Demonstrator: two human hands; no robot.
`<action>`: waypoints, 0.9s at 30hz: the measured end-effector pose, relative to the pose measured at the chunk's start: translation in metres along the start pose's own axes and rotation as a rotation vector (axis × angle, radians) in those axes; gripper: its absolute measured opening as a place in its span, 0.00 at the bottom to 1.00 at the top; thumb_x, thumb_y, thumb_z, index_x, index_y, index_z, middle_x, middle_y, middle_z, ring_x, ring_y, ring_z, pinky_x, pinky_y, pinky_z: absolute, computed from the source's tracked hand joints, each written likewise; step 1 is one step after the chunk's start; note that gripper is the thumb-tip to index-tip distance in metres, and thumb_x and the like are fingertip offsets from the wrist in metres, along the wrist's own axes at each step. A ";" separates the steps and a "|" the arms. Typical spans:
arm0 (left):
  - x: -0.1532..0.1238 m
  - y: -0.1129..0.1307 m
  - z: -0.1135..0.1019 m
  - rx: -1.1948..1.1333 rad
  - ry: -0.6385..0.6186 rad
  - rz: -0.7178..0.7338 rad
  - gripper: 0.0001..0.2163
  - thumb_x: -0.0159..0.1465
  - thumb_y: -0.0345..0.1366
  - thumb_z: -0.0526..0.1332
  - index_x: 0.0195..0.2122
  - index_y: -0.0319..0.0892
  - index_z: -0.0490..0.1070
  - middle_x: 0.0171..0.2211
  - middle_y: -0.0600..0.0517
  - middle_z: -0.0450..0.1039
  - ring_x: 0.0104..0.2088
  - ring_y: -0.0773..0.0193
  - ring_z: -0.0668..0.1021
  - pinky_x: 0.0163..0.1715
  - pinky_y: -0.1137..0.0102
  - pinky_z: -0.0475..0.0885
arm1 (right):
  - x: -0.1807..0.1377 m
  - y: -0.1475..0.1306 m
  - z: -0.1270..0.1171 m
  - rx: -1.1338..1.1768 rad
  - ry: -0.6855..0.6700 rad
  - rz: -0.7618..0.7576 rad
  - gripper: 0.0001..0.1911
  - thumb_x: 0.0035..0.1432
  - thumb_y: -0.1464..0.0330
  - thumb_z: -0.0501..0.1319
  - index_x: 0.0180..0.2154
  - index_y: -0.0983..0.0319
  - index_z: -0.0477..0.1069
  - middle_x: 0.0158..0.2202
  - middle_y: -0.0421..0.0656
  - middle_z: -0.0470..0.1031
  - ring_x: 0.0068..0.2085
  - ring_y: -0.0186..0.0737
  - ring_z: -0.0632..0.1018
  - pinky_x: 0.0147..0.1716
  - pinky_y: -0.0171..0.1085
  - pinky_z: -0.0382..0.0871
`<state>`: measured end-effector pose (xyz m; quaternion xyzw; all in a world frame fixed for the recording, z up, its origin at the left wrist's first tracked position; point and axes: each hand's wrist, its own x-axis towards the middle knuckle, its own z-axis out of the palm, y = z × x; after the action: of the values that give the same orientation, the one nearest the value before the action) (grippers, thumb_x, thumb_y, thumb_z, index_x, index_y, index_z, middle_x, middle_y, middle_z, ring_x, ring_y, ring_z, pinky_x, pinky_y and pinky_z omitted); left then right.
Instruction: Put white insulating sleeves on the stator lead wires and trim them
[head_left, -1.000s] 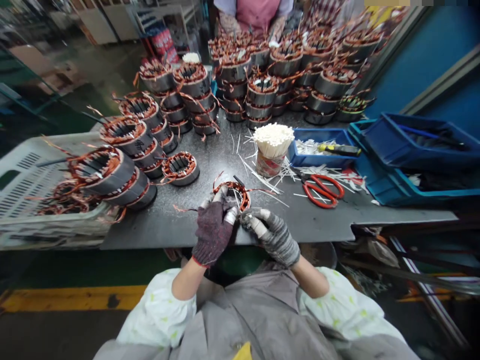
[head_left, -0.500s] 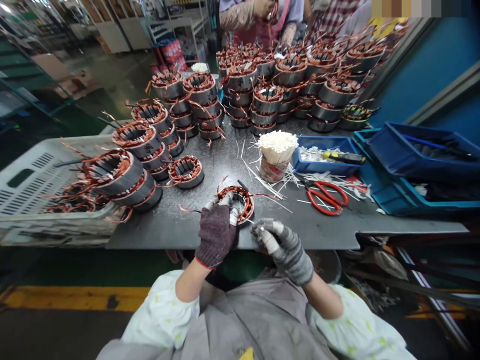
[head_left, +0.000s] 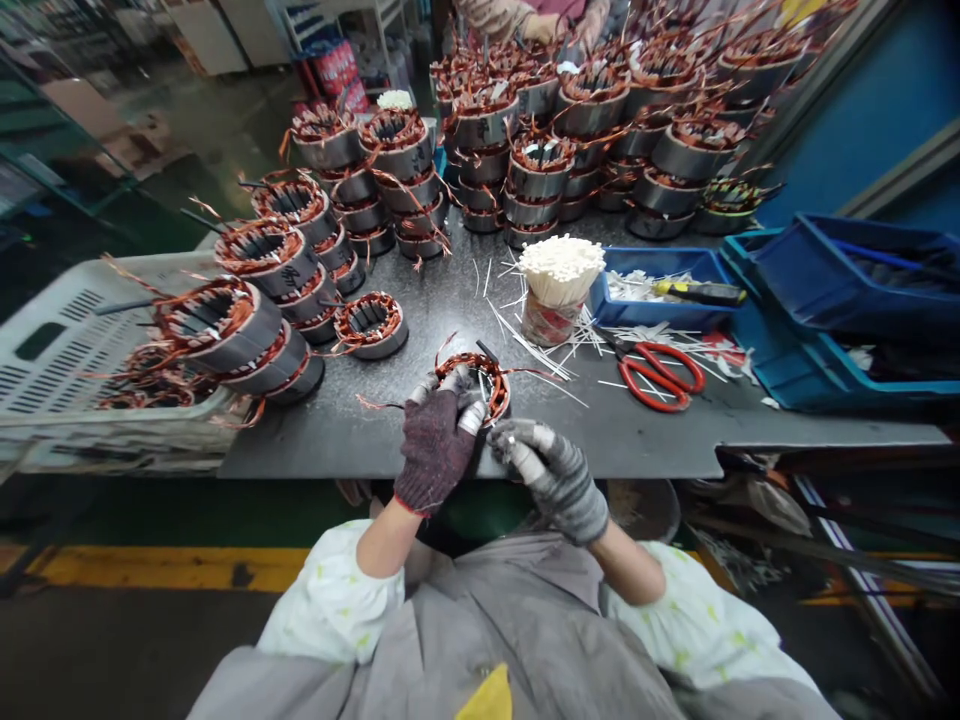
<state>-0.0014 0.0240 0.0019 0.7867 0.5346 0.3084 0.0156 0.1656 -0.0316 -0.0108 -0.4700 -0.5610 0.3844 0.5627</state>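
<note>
Nearer now to round copper-wound ring [head_left: 499, 388]: our grey-gloved R hand [head_left: 553, 473], half-curled, hold unclear; our maroon-gloved L hand [head_left: 439, 440], partly closed, grips it.

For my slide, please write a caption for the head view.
Gloved left hand on a copper-wound ring, right hand close beside it; red-handled scissors and white sticks on the table.

One camera sits on the person's head. It looks forward and down. The grey clothes [head_left: 480, 610] are near, at the bottom. The left hand [head_left: 437, 440] and right hand [head_left: 556, 475] are close too, around the middle. The table [head_left: 622, 440] stretches away past them, and tall stacks [head_left: 540, 185] stand farther off, higher up.
</note>
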 end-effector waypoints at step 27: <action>-0.001 0.010 -0.016 -0.039 -0.055 0.268 0.13 0.70 0.35 0.56 0.51 0.47 0.75 0.47 0.51 0.81 0.54 0.57 0.78 0.63 0.53 0.60 | 0.033 0.012 -0.009 -0.285 -0.070 -0.028 0.08 0.60 0.61 0.62 0.34 0.57 0.79 0.32 0.41 0.83 0.33 0.41 0.81 0.38 0.39 0.77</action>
<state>-0.0016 0.0139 0.0173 0.8587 0.4180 0.2964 0.0041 0.1780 0.0027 -0.0125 -0.5235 -0.6356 0.3092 0.4758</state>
